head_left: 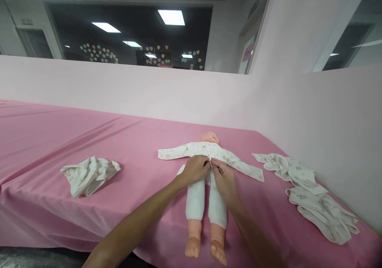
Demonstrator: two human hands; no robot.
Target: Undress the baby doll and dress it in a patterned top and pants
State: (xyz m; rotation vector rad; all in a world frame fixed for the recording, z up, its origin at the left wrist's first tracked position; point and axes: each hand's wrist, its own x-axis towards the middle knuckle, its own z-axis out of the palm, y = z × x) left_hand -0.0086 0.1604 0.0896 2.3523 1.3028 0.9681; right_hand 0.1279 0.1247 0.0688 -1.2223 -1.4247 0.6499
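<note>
- Doll [205, 180] lies on its back on the pink table cover [59, 140], head toward the far wall, bare feet toward you at the near edge.
- Its printed top [209, 152] has both sleeves spread flat to either side; white trousers [205, 198] cover the legs down to the shins.
- Your left hand [195, 169] rests on the doll's waist, fingers curled and closed on the hem of the top at its front opening.
- Your right hand [223, 178] sits just beside it, thumb and forefinger pinched on the same hem edge; the two hands touch at the fingertips over the doll's middle.
- Both forearms come in from the near edge, one on either side of the doll's legs.
- A crumpled garment [89, 173] of pale printed cloth lies well apart to the left of the doll, on the same cover.
- A pile of clothes [310, 192] in similar cloth lies to the right, near the side wall, stretching from beside the doll's sleeve toward the near corner.
- A pale pink wall [149, 93] backs the table, with windows [131, 33] above it showing ceiling lights and heart-shaped stickers.
</note>
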